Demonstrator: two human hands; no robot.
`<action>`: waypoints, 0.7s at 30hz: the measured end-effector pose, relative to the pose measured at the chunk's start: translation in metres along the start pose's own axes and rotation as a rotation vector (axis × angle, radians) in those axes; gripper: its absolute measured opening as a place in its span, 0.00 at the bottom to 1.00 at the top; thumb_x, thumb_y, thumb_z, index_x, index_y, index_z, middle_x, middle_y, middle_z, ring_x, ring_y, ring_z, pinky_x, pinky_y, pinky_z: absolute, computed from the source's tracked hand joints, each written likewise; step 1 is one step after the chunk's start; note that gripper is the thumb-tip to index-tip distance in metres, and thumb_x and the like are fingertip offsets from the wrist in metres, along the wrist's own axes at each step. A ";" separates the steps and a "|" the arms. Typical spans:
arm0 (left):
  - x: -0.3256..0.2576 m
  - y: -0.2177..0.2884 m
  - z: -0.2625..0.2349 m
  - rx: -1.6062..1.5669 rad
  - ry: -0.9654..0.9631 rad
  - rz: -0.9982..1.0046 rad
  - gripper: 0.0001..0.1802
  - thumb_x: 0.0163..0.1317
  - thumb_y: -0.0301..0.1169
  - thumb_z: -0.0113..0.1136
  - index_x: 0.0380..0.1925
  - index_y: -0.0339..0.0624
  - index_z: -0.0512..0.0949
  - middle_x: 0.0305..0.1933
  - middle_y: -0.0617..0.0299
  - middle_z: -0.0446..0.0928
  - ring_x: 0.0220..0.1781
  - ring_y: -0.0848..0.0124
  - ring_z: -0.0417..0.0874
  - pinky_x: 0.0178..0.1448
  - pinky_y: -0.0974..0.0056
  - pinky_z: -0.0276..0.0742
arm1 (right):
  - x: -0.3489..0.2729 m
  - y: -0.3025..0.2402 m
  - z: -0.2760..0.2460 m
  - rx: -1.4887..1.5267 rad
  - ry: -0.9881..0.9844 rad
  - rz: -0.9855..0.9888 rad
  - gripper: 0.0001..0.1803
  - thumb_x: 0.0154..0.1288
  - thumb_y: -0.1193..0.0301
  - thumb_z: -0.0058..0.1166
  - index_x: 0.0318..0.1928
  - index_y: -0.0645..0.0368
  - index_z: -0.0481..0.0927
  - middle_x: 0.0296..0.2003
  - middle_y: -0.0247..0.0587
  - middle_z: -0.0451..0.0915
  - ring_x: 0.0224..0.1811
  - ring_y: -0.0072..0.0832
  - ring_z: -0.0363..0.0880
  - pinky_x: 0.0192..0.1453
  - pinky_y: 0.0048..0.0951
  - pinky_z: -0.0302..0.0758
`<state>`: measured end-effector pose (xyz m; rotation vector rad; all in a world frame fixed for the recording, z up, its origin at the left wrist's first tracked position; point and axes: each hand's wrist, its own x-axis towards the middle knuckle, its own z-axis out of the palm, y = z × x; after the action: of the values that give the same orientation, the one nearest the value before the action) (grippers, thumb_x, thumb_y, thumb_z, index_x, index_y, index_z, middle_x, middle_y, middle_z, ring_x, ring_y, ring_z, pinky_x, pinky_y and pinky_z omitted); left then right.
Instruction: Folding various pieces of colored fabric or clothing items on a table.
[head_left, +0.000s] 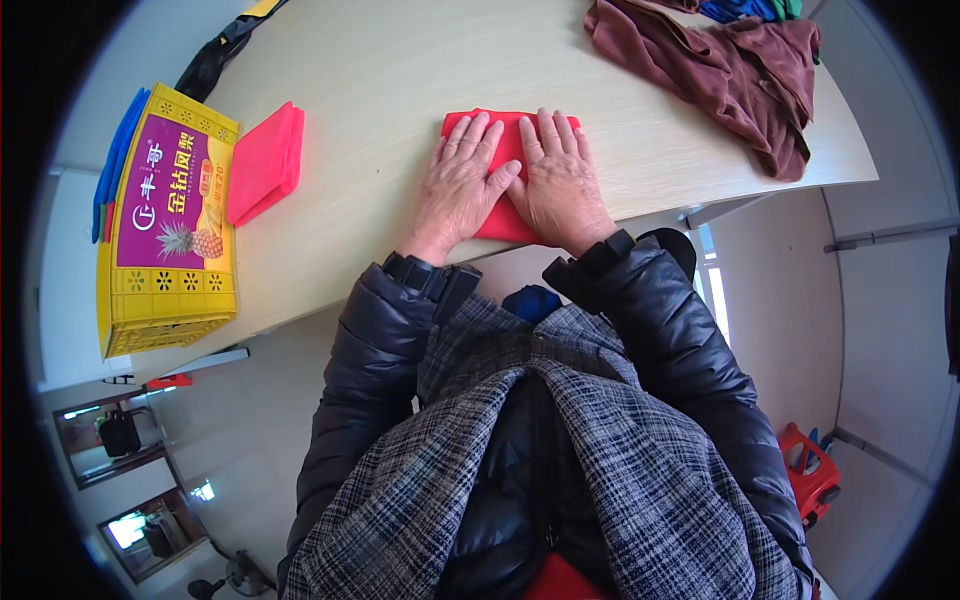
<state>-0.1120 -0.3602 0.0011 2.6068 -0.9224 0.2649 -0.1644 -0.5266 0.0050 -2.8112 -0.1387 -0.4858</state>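
Note:
A red folded cloth [509, 213] lies flat on the light wooden table near its front edge. My left hand [462, 180] presses down on its left side, fingers stretched out and pointing away from me. On its right side rests my right hand [560, 180], also flat with the fingers extended. The two thumbs meet near the middle of the cloth. Much of the cloth is covered by the hands. Further left, another folded red cloth [266, 165] leans against a yellow plastic crate [170, 310].
Crumpled brown cloth [735, 75] lies at the table's far right, with blue and green fabric [750, 10] behind it. Blue folded cloth [122, 150] shows at the crate's left side. A black and yellow item [215, 60] lies at the far left. A red stool [810, 475] stands on the floor.

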 end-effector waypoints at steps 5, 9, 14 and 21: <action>0.008 -0.010 -0.003 -0.057 0.001 -0.104 0.40 0.76 0.60 0.41 0.75 0.43 0.62 0.81 0.51 0.57 0.82 0.53 0.55 0.82 0.48 0.50 | -0.001 0.001 0.000 0.019 -0.008 0.040 0.39 0.76 0.49 0.45 0.75 0.65 0.62 0.76 0.59 0.59 0.80 0.52 0.53 0.82 0.49 0.51; 0.005 -0.013 -0.002 -0.008 0.004 -0.140 0.39 0.76 0.59 0.41 0.76 0.42 0.61 0.80 0.50 0.58 0.82 0.52 0.56 0.82 0.48 0.52 | -0.003 0.004 0.000 0.033 -0.011 0.061 0.38 0.77 0.50 0.44 0.75 0.65 0.61 0.76 0.58 0.58 0.80 0.51 0.53 0.82 0.49 0.51; -0.003 -0.016 -0.006 0.014 -0.002 -0.193 0.38 0.77 0.57 0.39 0.76 0.41 0.60 0.80 0.49 0.59 0.81 0.53 0.57 0.82 0.49 0.51 | -0.008 0.013 -0.006 0.013 -0.026 0.097 0.36 0.78 0.51 0.43 0.75 0.64 0.61 0.76 0.56 0.58 0.80 0.50 0.53 0.81 0.49 0.51; -0.025 -0.023 -0.018 0.073 0.004 -0.215 0.36 0.79 0.53 0.38 0.76 0.40 0.59 0.79 0.50 0.61 0.80 0.54 0.59 0.82 0.50 0.50 | -0.024 0.037 -0.020 0.023 -0.039 0.130 0.34 0.78 0.54 0.43 0.74 0.64 0.63 0.74 0.55 0.62 0.79 0.50 0.56 0.81 0.49 0.52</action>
<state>-0.1177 -0.3219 0.0040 2.7436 -0.6347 0.2500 -0.1877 -0.5689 0.0057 -2.7856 0.0297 -0.3973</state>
